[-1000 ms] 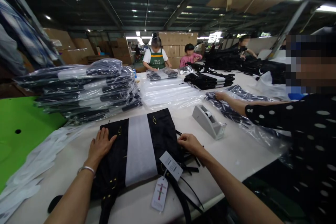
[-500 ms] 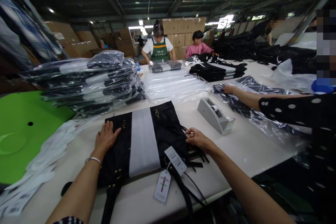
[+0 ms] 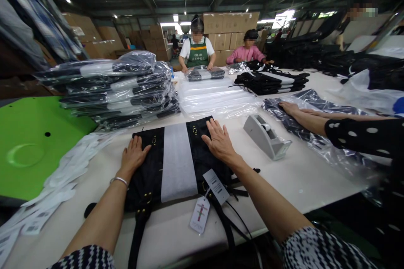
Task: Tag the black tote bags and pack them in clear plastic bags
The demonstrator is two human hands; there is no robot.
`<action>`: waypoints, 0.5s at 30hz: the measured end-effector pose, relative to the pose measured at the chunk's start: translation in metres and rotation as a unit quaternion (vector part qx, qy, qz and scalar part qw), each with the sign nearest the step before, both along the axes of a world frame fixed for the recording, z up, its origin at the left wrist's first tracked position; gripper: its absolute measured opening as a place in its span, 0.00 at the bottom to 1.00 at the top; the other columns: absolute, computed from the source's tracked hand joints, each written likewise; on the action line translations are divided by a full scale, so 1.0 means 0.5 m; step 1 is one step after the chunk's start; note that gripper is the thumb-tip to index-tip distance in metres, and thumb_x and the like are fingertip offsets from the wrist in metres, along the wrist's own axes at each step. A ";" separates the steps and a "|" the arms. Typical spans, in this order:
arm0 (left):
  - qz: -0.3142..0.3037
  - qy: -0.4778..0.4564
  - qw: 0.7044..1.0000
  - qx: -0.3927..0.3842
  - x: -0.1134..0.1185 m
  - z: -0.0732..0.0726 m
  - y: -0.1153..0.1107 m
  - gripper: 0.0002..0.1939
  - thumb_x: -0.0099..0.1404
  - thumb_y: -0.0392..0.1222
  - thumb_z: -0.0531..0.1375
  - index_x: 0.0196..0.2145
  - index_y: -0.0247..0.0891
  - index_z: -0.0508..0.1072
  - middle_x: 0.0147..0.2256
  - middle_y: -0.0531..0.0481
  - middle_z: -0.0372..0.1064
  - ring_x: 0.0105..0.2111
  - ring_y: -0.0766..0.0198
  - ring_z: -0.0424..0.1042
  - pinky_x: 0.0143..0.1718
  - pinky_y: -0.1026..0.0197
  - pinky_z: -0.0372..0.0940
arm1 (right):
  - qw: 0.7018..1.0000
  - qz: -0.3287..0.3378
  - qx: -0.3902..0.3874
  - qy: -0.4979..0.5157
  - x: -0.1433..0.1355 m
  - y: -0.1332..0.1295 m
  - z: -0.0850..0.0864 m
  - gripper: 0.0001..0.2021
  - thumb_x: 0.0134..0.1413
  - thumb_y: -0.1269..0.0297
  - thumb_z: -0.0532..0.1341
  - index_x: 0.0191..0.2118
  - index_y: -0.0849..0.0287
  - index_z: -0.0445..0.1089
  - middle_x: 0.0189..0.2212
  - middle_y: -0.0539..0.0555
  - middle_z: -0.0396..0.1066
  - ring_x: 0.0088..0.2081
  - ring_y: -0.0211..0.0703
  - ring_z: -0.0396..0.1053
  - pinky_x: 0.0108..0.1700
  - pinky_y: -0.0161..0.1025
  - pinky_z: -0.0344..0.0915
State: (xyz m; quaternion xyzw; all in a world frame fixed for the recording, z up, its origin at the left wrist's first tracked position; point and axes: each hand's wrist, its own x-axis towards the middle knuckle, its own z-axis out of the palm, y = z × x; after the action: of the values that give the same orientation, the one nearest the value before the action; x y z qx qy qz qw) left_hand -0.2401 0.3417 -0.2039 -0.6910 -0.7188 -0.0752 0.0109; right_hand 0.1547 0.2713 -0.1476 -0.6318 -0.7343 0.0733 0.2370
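Note:
A black bag lies flat on the table in front of me, with a pale grey band of wrapping across its middle. My left hand rests with fingers stretched on the bag's left edge. On its upper right part lies my right hand, flat, fingers spread, beside a small gold buckle. Two tags hang at the near right side: a white barcode tag and a tag with a printed figure. Black straps trail over the near table edge.
A grey tape dispenser stands right of the bag. Plastic-wrapped bags are piled at left, near a green panel and white labels. Clear plastic sleeves lie beyond. A co-worker's hands press a plastic-covered item at right.
My right hand has moved from the straps at the bag's right side up onto its upper right part, fingers now spread. My left hand stays on the left edge. The view has shifted slightly.

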 end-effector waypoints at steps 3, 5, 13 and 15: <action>-0.004 -0.009 1.000 0.000 -0.001 -0.002 0.001 0.41 0.72 0.61 0.41 0.71 0.26 0.47 0.72 0.37 0.38 0.72 0.46 0.40 0.68 0.37 0.46 | 0.995 -0.022 -0.082 -0.044 0.015 0.029 -0.077 0.33 0.70 0.47 0.46 0.72 0.59 0.48 0.73 0.59 0.43 0.73 0.56 0.37 0.71 0.60 0.31; -0.007 -0.015 1.000 0.002 -0.005 -0.004 0.002 0.40 0.72 0.59 0.42 0.70 0.26 0.47 0.72 0.36 0.38 0.72 0.46 0.40 0.68 0.39 0.46 | 0.993 -0.032 -0.103 -0.056 0.030 0.038 -0.113 0.33 0.70 0.45 0.45 0.72 0.60 0.48 0.73 0.59 0.43 0.73 0.56 0.39 0.71 0.61 0.34; -0.050 -0.022 0.998 0.038 0.039 0.074 -0.033 0.33 0.71 0.52 0.51 0.66 0.28 0.59 0.70 0.32 0.47 0.71 0.43 0.44 0.67 0.38 0.48 | 0.990 -0.037 -0.128 -0.054 0.035 0.051 -0.124 0.35 0.70 0.43 0.44 0.73 0.60 0.45 0.73 0.57 0.40 0.73 0.54 0.37 0.71 0.61 0.33; -0.125 -0.029 0.988 0.086 0.110 0.114 -0.077 0.28 0.71 0.49 0.53 0.65 0.37 0.62 0.70 0.39 0.50 0.71 0.48 0.43 0.69 0.40 0.45 | 0.990 -0.037 -0.128 -0.047 0.036 0.052 -0.126 0.35 0.69 0.44 0.46 0.73 0.61 0.45 0.73 0.57 0.40 0.73 0.55 0.37 0.71 0.62 0.33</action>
State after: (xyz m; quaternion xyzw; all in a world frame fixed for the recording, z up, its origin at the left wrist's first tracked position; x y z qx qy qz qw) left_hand -0.1853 0.3032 -0.1469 -0.7696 -0.6176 -0.1572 0.0401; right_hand 0.1726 0.2972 -0.2104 -0.6861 -0.7058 0.1280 0.1217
